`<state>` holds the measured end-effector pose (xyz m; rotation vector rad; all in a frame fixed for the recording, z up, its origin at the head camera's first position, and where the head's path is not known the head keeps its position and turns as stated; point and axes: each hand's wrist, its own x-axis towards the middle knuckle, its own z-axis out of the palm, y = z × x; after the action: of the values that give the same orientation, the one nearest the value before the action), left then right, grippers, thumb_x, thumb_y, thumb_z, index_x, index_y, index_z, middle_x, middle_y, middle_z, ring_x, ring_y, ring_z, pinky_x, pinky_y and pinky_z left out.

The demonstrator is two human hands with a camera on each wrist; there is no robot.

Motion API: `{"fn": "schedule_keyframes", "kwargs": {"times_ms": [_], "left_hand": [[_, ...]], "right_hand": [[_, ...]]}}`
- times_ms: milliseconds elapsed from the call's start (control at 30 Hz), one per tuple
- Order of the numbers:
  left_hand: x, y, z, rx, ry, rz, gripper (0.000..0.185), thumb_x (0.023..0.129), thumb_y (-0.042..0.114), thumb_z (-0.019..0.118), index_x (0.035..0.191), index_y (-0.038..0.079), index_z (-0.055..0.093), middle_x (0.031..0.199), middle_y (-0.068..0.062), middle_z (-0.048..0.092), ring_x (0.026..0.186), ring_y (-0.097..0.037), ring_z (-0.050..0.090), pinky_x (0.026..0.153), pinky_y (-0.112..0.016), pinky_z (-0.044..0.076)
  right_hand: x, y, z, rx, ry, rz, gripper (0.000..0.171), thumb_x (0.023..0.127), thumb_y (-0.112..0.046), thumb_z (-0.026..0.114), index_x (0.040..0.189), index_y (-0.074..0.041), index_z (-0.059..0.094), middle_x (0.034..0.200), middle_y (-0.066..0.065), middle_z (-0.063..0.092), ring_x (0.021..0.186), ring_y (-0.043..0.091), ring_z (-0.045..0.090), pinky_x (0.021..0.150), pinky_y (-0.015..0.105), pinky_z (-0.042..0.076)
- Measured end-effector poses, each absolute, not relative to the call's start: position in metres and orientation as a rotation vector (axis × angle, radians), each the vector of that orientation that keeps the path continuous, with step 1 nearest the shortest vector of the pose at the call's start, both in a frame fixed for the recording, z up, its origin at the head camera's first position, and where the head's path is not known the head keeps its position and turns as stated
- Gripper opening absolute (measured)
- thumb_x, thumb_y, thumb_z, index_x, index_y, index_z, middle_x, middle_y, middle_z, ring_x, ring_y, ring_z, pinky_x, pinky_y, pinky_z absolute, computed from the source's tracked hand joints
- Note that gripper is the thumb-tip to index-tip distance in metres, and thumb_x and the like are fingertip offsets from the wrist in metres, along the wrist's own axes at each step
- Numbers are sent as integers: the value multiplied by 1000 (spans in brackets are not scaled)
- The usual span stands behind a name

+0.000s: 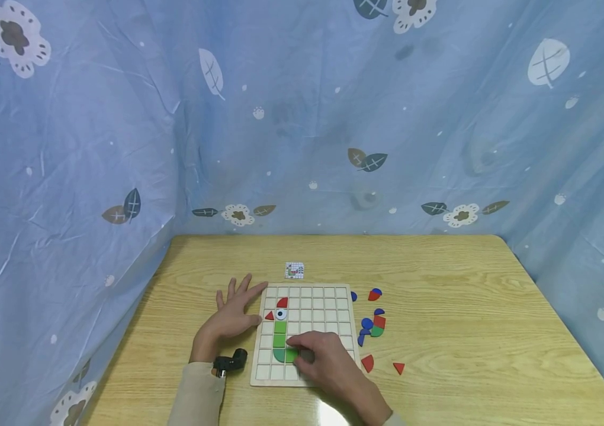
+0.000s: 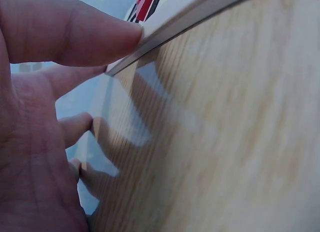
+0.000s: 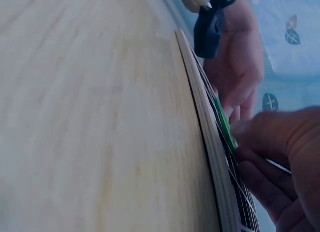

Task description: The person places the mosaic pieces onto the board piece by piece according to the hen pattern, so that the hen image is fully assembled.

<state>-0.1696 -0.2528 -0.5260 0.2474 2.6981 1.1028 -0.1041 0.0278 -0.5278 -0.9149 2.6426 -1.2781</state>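
The white gridded board [image 1: 323, 307] lies on the table with a figure of flat pieces in its left columns. In it are a red quarter-circle [image 1: 283, 302], a red triangle [image 1: 269, 316], a white eye piece [image 1: 281, 314], two stacked green squares [image 1: 279, 333] and a darker green quarter-circle [image 1: 279, 355]. My right hand [image 1: 331, 361] pinches another green square [image 1: 291, 355] beside that quarter-circle, thumb and forefinger at its edges. With fingers spread, my left hand [image 1: 231, 316] touches the board's left edge; its thumb [image 2: 100, 34] presses the rim in the left wrist view.
Right of the board lie loose pieces: several blue ones [image 1: 367, 323], a red square [image 1: 379, 322], a green quarter-circle [image 1: 377, 332], a red quarter-circle [image 1: 368, 362] and a red triangle [image 1: 399, 368]. A small picture card [image 1: 294, 270] sits behind the board. Patterned blue cloth [image 1: 302, 118] surrounds the table.
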Motion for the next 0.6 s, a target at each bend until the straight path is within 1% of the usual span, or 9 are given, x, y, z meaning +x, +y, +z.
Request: {"fn": "schedule_keyframes", "kwargs": {"times_ms": [133, 200, 333, 433, 533, 600], "left_hand": [[-169, -253, -525, 247, 2694, 1109, 86, 87, 12, 72, 168, 18, 46, 184, -23, 9, 167, -55, -16, 122, -79, -21], [-169, -252, -525, 251, 2692, 1115, 85, 87, 11, 72, 168, 18, 46, 184, -24, 9, 166, -55, -16, 122, -79, -21], [-169, -251, -525, 254, 2690, 1111, 85, 87, 11, 71, 169, 17, 45, 184, -24, 8, 166, -55, -17, 122, -79, -21], [-169, -251, -523, 251, 2692, 1093, 86, 87, 12, 71, 169, 17, 45, 184, -24, 7, 166, -55, -17, 122, -79, -21], [-169, -253, -523, 259, 2697, 1086, 86, 87, 12, 71, 169, 16, 44, 184, -24, 7, 166, -56, -17, 122, -80, -21], [-169, -253, -524, 264, 2695, 1080, 86, 88, 12, 71, 170, 17, 43, 184, -24, 6, 166, -56, -17, 122, -80, -21]], "right_hand": [[-107, 39, -527, -909, 2577, -1369, 32, 92, -6, 85, 123, -10, 83, 120, -1, 84, 109, 10, 78, 98, 31, 63], [-109, 50, -526, -885, 2543, -1427, 31, 92, -10, 86, 122, -10, 83, 118, 0, 84, 107, 13, 79, 96, 33, 64], [-114, 79, -525, -798, 2485, -1523, 30, 92, -19, 88, 122, -13, 84, 117, -1, 84, 107, 18, 81, 97, 35, 64], [-117, 104, -526, -745, 2443, -1598, 32, 93, -22, 89, 123, -13, 83, 120, 1, 84, 109, 22, 82, 98, 33, 64], [-120, 127, -527, -702, 2415, -1660, 33, 93, -20, 89, 124, -11, 82, 122, 6, 83, 110, 24, 81, 99, 31, 63], [-120, 142, -526, -643, 2416, -1689, 33, 92, -19, 89, 124, -11, 82, 124, 6, 83, 111, 22, 81, 100, 28, 62]]}}
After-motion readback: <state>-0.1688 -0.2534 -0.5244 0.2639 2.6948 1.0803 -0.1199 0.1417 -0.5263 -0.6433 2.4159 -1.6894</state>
